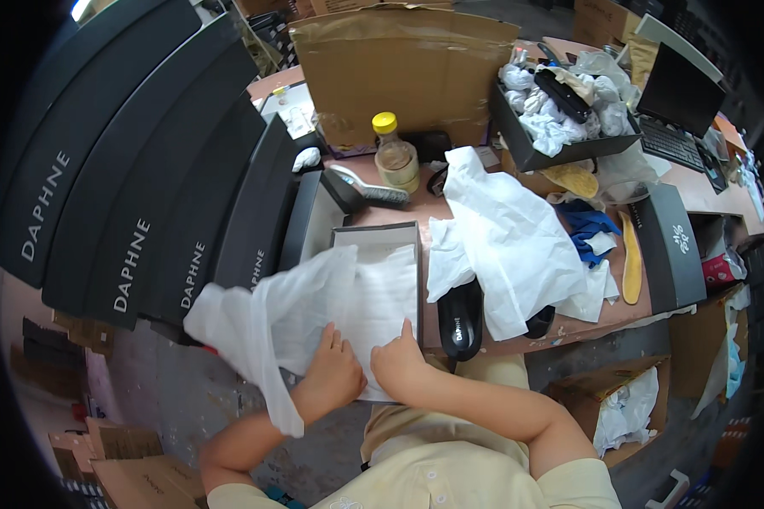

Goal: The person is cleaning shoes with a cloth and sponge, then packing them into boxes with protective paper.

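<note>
In front of me an open dark shoe box [421, 288] is lined with white tissue paper [385, 284]. A thin, sheer sheet of the paper [255, 327] spills over the box's left side and drapes across my left forearm. My left hand [333, 371] rests on the paper at the near end, fingers pointing away from me and partly stretched out. Close beside it, my right hand [399, 365] presses on the paper with the index finger extended and the other fingers bent. To the right, a black shoe [460, 322] lies partly under white paper [518, 246]; another black shoe [541, 321] shows only an end.
Large black shoe boxes [127, 170] stand stacked at the left. Behind are a brush [382, 194], a yellow-capped bottle [396, 161] and a cardboard sheet [399, 76]. A box of crumpled paper [569, 102], yellow insoles [630, 259] and a blue cloth [587, 225] are at the right.
</note>
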A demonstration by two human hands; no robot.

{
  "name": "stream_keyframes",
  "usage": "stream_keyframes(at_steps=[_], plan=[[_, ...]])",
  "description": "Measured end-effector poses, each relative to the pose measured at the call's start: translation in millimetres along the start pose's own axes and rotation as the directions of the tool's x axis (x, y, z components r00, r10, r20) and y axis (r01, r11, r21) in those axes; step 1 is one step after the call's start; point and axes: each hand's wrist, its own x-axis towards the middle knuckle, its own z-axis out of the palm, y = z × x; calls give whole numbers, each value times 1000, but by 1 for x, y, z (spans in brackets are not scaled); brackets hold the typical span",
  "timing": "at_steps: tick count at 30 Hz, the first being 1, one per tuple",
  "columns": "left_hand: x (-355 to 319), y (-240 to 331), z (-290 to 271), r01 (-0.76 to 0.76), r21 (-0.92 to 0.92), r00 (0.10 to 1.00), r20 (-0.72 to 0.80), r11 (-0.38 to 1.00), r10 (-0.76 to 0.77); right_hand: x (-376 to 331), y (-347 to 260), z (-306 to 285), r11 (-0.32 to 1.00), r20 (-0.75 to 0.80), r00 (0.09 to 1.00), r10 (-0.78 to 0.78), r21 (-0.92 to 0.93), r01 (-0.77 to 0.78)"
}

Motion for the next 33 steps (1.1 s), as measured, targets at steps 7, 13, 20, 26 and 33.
stream_keyframes(at_steps=[7, 13, 20, 26, 33], plan=[[-5, 21, -46, -186, -704, 775, -534, 685, -337, -153, 73, -43, 875, -697, 529, 484, 385, -294], [50, 51, -118, -534, -792, 780, -596, 295, -188, -153, 116, 13, 933, -826, 450, 338, 230, -277], [80, 56, -182, -376, -555, 343, -827, 742, -445, -132, 130, -98, 984, -982, 86, 167, 172, 50], [73, -8, -195, -22, -508, 246, -837, 861, -488, -147, 120, -135, 993, -998, -10, 61, 62, -102], [77, -67, -182, -547, -799, 304, -468, 250, -830, -153, 43, -33, 833, -640, 565, 520, 527, -168]])
